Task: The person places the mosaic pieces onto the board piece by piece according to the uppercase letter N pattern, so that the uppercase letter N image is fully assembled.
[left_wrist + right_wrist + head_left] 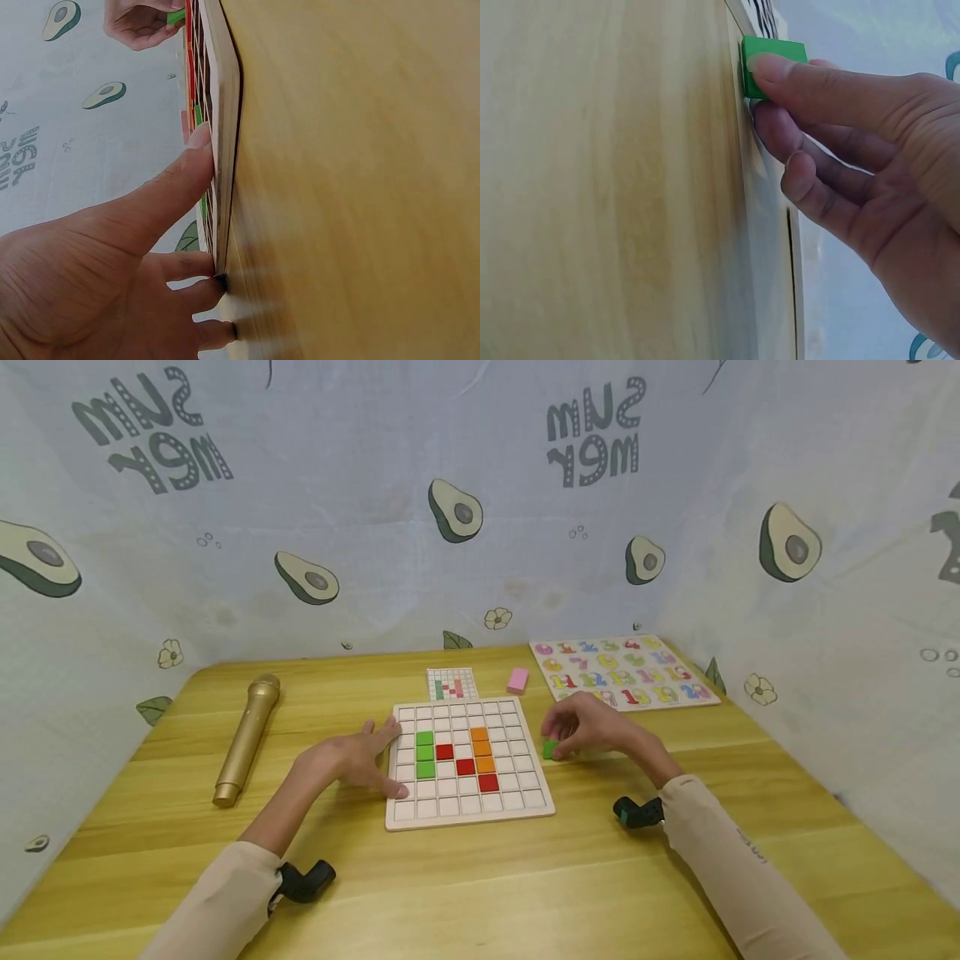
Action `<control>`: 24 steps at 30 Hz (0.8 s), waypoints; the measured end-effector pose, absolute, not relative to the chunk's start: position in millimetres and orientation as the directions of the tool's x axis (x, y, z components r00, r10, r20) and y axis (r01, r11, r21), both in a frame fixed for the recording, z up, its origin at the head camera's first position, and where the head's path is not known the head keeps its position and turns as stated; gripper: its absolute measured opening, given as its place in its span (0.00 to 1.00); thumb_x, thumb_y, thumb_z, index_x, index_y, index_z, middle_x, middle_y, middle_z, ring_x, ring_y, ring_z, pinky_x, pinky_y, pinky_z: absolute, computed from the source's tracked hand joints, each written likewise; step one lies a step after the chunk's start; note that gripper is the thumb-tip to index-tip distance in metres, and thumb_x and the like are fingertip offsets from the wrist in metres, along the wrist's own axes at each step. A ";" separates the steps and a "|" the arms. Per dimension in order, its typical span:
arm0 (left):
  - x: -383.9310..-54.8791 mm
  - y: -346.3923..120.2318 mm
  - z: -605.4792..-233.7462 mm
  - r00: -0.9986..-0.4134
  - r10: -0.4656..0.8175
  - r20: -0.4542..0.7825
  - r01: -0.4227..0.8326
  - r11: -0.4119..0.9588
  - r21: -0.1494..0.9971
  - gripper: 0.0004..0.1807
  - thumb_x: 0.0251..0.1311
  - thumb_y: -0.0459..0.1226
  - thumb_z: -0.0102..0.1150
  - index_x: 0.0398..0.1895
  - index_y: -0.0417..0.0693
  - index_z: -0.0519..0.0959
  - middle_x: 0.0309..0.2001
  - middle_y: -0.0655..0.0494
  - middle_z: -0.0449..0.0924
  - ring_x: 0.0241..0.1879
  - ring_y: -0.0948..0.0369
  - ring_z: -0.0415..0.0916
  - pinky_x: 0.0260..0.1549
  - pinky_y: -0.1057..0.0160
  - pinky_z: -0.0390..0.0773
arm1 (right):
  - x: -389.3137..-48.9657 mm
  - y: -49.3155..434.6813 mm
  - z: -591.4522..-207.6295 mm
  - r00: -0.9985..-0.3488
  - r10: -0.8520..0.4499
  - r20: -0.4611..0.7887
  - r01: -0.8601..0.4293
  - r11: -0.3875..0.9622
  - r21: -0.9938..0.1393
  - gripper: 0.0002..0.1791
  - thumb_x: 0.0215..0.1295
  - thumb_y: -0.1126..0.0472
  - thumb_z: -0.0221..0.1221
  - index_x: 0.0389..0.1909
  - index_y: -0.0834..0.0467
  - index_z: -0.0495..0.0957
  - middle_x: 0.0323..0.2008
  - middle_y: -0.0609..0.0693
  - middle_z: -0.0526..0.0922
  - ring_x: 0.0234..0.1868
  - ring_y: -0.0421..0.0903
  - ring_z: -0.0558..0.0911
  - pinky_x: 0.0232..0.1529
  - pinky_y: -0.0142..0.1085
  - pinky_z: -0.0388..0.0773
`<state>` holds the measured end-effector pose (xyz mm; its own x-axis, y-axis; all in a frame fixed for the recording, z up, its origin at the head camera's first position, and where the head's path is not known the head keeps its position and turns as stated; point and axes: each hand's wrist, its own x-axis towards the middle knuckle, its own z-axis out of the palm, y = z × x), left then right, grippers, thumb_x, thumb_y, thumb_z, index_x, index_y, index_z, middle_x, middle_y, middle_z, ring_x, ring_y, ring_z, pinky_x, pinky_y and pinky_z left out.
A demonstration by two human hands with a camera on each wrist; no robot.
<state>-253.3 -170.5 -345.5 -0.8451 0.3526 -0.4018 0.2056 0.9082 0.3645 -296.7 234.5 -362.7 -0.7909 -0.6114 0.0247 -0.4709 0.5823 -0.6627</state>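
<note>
A square wooden grid board (438, 808) lies in front of me, with green tiles (425, 753), red tiles (465, 767) and orange tiles (482, 747) in some cells. My left hand (355, 762) is spread along its left side. The left thumb rests on top of the board, while the other fingertips reach its edge and the table, as the left wrist view shows. Right of the board, my right hand (596, 727) pinches a small green square tile (772, 64) between thumb and fingers, low over the table.
Behind the board lies a small pattern card (452, 683), with a pink block (517, 681) beside it. A number puzzle board (626, 672) lies at the back right. On the left is a gold microphone (247, 739). A printed cloth (390, 527) hangs behind the table.
</note>
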 end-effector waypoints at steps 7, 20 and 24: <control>-253.2 -171.5 -346.9 -0.846 0.355 -0.397 0.212 0.908 0.361 0.67 0.60 0.60 0.77 0.90 0.48 0.45 0.88 0.36 0.37 0.86 0.38 0.38 0.76 0.27 0.53 | -297.5 234.2 -367.0 -0.776 -0.625 0.090 -0.487 0.501 -0.715 0.07 0.61 0.71 0.76 0.37 0.65 0.89 0.34 0.56 0.91 0.33 0.49 0.88 0.35 0.36 0.85; -252.2 -171.2 -346.9 -0.842 0.359 -0.403 0.208 0.905 0.370 0.67 0.60 0.60 0.77 0.90 0.48 0.44 0.88 0.36 0.36 0.86 0.38 0.37 0.76 0.26 0.52 | -301.8 211.3 -370.1 -0.752 -0.650 0.107 -0.472 0.419 -0.776 0.05 0.66 0.71 0.73 0.41 0.66 0.92 0.39 0.57 0.93 0.37 0.41 0.90 0.39 0.32 0.85; -252.1 -171.0 -347.1 -0.843 0.354 -0.405 0.204 0.907 0.367 0.67 0.60 0.60 0.78 0.90 0.49 0.44 0.87 0.34 0.36 0.86 0.38 0.38 0.75 0.26 0.53 | -300.3 201.5 -368.8 -0.745 -0.658 0.106 -0.457 0.388 -0.800 0.05 0.68 0.73 0.71 0.42 0.68 0.91 0.41 0.59 0.93 0.37 0.39 0.89 0.40 0.31 0.85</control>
